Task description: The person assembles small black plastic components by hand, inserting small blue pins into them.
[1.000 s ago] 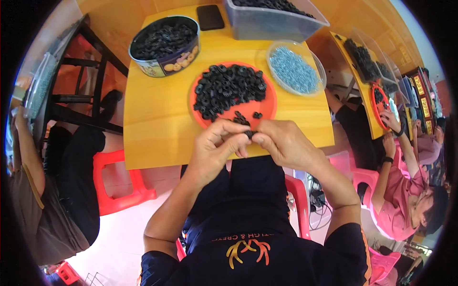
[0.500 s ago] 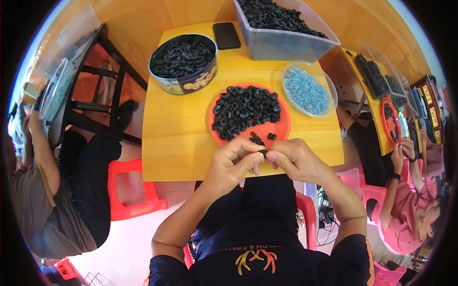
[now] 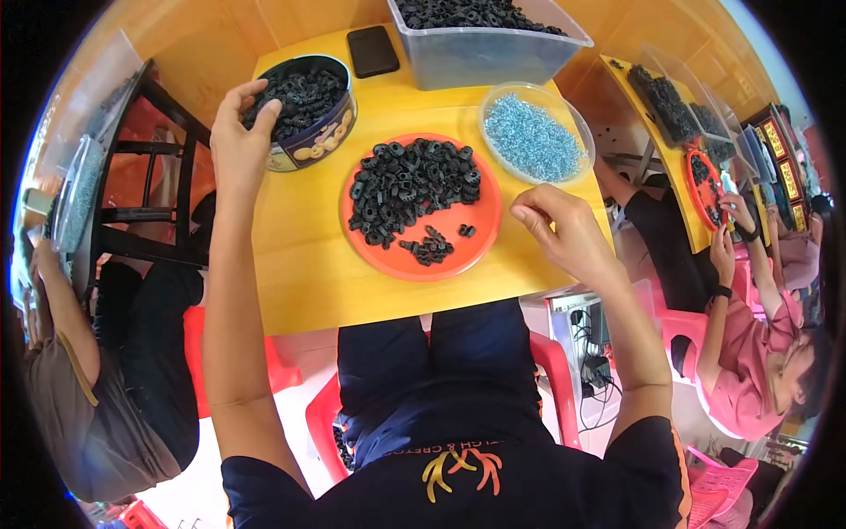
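Note:
My left hand (image 3: 242, 132) is at the left rim of a round tin (image 3: 322, 141), thumb and fingers apart over the small black parts (image 3: 304, 101) that fill it. I see nothing held in it. My right hand (image 3: 564, 229) hovers over the table's right side, just below a round clear tub (image 3: 582, 132) of small shiny light-blue pieces (image 3: 533, 137). Its fingers are curled and pinched; whatever they may hold is too small or hidden. Between the hands, an orange-red plate (image 3: 471, 242) bears a heap of black parts (image 3: 414, 185), with a smaller cluster and one lone part nearer me.
At the back of the yellow table (image 3: 300, 291) stand a large clear bin (image 3: 485, 62) of black parts and a dark phone (image 3: 373, 51). Other people sit left and right; the right one's hands (image 3: 731, 216) are by another red plate (image 3: 705, 189). A black stool frame (image 3: 150, 216) stands left.
My hands were together at the plate's near edge, pinching a small black part. They have separated: the left reached out to the tin and opened, the right moved toward the clear tub.

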A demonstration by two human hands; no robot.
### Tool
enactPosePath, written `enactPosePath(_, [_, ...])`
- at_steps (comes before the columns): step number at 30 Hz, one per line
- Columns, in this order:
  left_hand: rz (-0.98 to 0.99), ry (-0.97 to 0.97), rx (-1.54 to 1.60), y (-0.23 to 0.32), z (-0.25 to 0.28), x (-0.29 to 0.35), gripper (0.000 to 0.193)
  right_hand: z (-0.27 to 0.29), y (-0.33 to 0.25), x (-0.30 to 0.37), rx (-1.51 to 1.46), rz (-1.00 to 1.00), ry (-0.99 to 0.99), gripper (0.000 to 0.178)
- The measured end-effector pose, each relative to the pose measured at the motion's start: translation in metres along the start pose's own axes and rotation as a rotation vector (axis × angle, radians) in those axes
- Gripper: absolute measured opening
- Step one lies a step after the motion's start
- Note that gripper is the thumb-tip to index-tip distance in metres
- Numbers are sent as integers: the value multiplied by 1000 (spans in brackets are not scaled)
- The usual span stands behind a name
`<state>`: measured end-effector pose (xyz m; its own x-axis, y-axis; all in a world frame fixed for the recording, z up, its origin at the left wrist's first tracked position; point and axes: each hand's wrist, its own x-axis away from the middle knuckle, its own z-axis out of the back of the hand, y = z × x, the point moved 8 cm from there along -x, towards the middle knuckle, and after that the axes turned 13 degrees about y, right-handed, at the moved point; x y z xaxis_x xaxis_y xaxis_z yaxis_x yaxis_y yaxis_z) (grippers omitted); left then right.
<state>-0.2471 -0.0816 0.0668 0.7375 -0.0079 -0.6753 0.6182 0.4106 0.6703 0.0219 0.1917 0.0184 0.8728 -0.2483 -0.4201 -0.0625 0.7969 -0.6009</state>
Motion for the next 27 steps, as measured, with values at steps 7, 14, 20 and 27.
enactPosePath(7, [-32, -121, 277, 59, 2, 73, 22, 6, 8, -3, 112, 57, 24, 11])
enactPosePath(14, [431, -579, 576, 93, -18, 197, 19, -4, 10, -22, 103, 87, 82, 10])
enactPosePath(20, [446, -577, 581, 96, -24, 215, 17, -28, -7, -33, 198, 194, 89, 15])
enactPosePath(27, [431, -565, 594, 91, -24, 215, 14, -41, -8, -40, 352, 251, 25, 18])
